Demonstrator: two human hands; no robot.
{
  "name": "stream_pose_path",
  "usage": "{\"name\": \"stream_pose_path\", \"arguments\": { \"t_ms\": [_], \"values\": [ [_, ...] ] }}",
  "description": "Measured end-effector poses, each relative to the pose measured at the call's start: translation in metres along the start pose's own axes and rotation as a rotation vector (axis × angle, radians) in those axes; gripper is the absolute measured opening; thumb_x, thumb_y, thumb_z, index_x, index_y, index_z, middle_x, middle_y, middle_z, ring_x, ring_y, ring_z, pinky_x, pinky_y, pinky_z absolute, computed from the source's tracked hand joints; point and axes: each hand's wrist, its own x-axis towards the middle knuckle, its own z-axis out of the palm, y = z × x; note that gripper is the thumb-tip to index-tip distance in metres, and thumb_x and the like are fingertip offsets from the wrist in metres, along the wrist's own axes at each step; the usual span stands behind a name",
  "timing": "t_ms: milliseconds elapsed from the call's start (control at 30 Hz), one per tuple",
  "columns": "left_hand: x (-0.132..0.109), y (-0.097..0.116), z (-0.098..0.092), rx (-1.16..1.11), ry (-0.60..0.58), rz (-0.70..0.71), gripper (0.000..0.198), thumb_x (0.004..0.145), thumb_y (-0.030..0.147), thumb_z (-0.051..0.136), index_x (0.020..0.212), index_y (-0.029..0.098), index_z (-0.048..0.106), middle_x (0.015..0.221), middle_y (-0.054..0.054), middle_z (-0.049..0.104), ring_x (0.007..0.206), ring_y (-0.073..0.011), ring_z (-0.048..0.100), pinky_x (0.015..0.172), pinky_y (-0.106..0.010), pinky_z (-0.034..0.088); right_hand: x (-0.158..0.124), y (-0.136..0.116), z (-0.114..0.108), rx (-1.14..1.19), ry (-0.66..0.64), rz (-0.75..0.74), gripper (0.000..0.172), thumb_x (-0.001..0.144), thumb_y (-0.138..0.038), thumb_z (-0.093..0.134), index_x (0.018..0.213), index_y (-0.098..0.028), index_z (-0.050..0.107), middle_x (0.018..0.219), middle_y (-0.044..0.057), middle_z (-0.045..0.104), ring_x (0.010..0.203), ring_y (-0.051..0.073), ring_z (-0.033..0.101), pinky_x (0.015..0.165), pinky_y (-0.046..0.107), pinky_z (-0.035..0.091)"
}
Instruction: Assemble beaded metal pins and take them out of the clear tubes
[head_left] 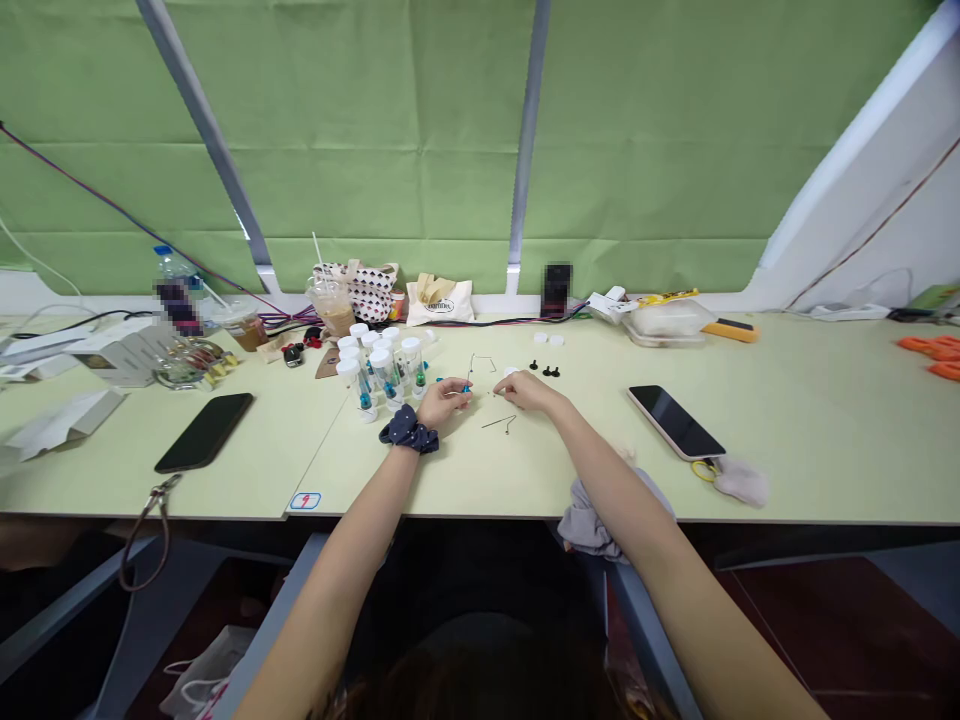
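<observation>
My left hand, with a dark dotted scrunchie at its wrist, pinches a small blue piece that has a thin dark wire standing up from it. To its right, the fingers of my right hand are pinched together low over the table by a few tiny dark bits; what they hold is too small to make out. Bent thin metal wires lie in front of the hands, and another bent wire lies behind them. A white cap is partly hidden behind my right hand.
Clear tubes with white caps stand left of my left hand. Small black parts and white caps lie beyond my right hand. Phones lie at left and right. Drink cups and a plastic box stand behind.
</observation>
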Motion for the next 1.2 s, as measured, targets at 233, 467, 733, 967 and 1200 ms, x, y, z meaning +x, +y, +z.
{"name": "stream_pose_path", "arguments": {
  "t_ms": [233, 467, 733, 967, 1200],
  "values": [
    [0.0008, -0.0018, -0.0017, 0.014, -0.01, 0.001, 0.048, 0.063, 0.041, 0.076, 0.1, 0.013, 0.062, 0.082, -0.004, 0.062, 0.06, -0.0108, 0.059, 0.061, -0.026, 0.044, 0.0011, -0.0002, 0.0015, -0.032, 0.018, -0.01, 0.036, 0.079, -0.006, 0.05, 0.108, -0.016, 0.07, 0.071, 0.004, 0.063, 0.066, 0.012, 0.053, 0.065, 0.02, 0.036],
    [0.0007, -0.0014, -0.002, 0.002, -0.018, -0.025, 0.053, 0.06, 0.042, 0.078, 0.102, 0.013, 0.061, 0.089, -0.007, 0.066, 0.064, -0.0123, 0.06, 0.062, -0.027, 0.045, 0.0036, 0.002, 0.0046, -0.064, 0.028, -0.004, 0.034, 0.081, -0.005, 0.051, 0.107, -0.016, 0.07, 0.088, 0.009, 0.065, 0.077, 0.015, 0.056, 0.068, 0.021, 0.037],
    [-0.0002, 0.0008, -0.0007, 0.005, -0.005, -0.035, 0.055, 0.058, 0.044, 0.079, 0.101, 0.014, 0.062, 0.089, -0.007, 0.066, 0.065, -0.0129, 0.061, 0.062, -0.027, 0.046, 0.0059, 0.0044, 0.0064, -0.087, 0.045, -0.02, 0.033, 0.083, -0.005, 0.048, 0.105, -0.016, 0.07, 0.1, 0.011, 0.064, 0.087, 0.016, 0.057, 0.075, 0.022, 0.038],
    [0.0002, 0.0002, -0.0012, -0.002, -0.007, -0.024, 0.053, 0.06, 0.042, 0.078, 0.101, 0.012, 0.062, 0.088, -0.006, 0.066, 0.063, -0.012, 0.06, 0.062, -0.027, 0.046, 0.0047, 0.0049, 0.0045, -0.061, 0.034, -0.007, 0.034, 0.08, -0.005, 0.051, 0.105, -0.016, 0.071, 0.085, 0.007, 0.063, 0.073, 0.013, 0.055, 0.068, 0.021, 0.037],
    [0.0007, -0.0011, -0.0022, 0.011, -0.018, -0.03, 0.055, 0.06, 0.043, 0.078, 0.102, 0.013, 0.061, 0.089, -0.007, 0.065, 0.065, -0.0123, 0.061, 0.062, -0.026, 0.045, 0.0025, 0.005, 0.0024, -0.034, 0.031, -0.007, 0.035, 0.079, -0.004, 0.051, 0.106, -0.016, 0.071, 0.078, 0.005, 0.062, 0.068, 0.012, 0.052, 0.066, 0.02, 0.036]
  ]
}}
